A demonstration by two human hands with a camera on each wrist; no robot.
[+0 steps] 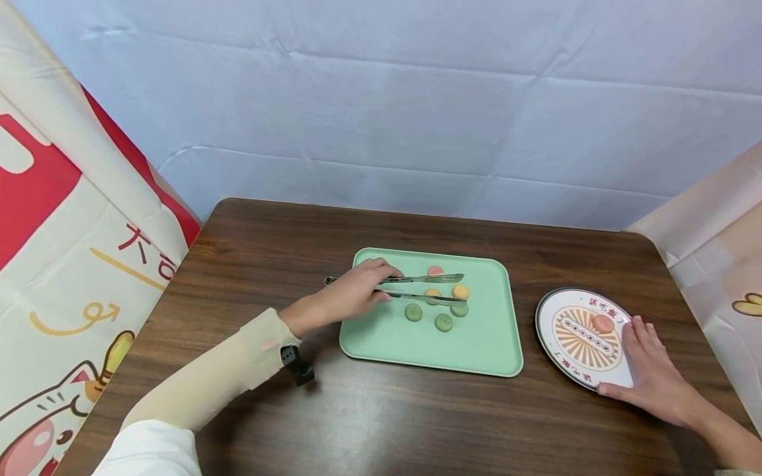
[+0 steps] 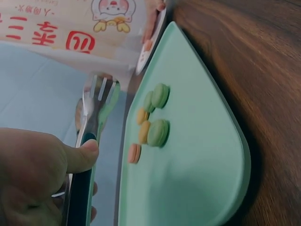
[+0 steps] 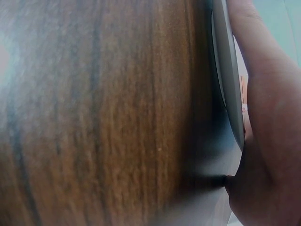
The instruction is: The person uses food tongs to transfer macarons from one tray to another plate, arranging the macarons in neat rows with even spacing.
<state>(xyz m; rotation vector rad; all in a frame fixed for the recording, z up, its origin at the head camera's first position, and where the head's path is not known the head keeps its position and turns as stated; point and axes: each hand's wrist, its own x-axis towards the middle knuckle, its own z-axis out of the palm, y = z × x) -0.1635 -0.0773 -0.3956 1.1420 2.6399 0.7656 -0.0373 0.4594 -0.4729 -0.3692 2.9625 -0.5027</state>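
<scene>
Table [image 1: 387, 416]: dark wood-grain top; looks smooth, so loose ware could prob. slide if bumped. Tray [image 1: 381, 347]: pale green, flat, mid-table; a knock at its L side could shift the whole load. Plate [image 1: 548, 324]: white w/ printed centre, R of tray and apart from it; a hard push on the rim might skid or tip it. Tongs [image 1: 428, 279]: metal w/ dark grip, arms spread, tips above tray, nothing seen btwn them. L hand [image 1: 357, 291]: thumb and fingers wrapped round tongs; too firm a squeeze could crack a shell, too slack a one could cause a drop. R hand [image 1: 655, 377]: spread wide, fingers fairly straight, touching plate rim; a slip inward could nudge the plate's contents. Macarons, on tray: one pink macaron [image 1: 436, 270] at far side, two yellow macarons [image 1: 461, 291], three green macarons [image 1: 443, 322], clustered; b/c they sit so close, a poorly angled grip could catch two or roll a neighbour. On plate: a second pink macaron [image 1: 603, 323], nr. R fingers.
</scene>
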